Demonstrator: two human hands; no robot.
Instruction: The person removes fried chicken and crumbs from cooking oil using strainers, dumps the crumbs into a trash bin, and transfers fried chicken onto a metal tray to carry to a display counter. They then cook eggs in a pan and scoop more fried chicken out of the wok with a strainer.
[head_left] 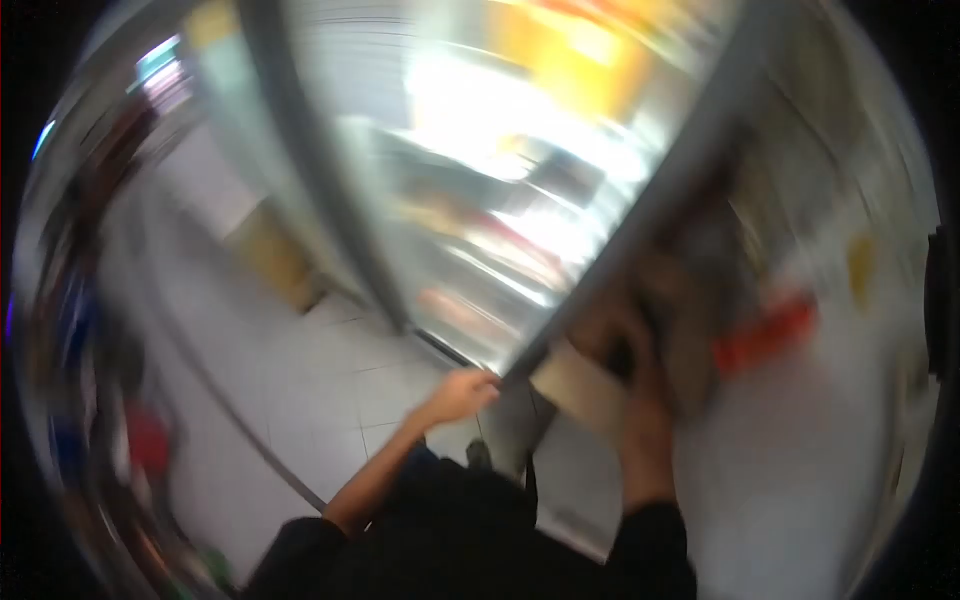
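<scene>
Strong motion blur covers the view. My left hand [463, 395] is at the lower corner of a dark-framed glass door or panel [620, 240], its fingers curled in near the frame's edge; whether it grips the frame is unclear. Behind the glass are brightly lit shelves [480, 240] with blurred goods. My right hand [635, 350] is right of the frame, beside a blurred tan, box-like thing [580, 390]. Its fingers are smeared, and I cannot make out what they touch.
A brown carton [275, 255] stands on the tiled floor [330, 370] at the left. A red object [765, 333] lies at the right on a grey-white surface [780, 450]. Blurred coloured items line the far left, among them something red [148, 440].
</scene>
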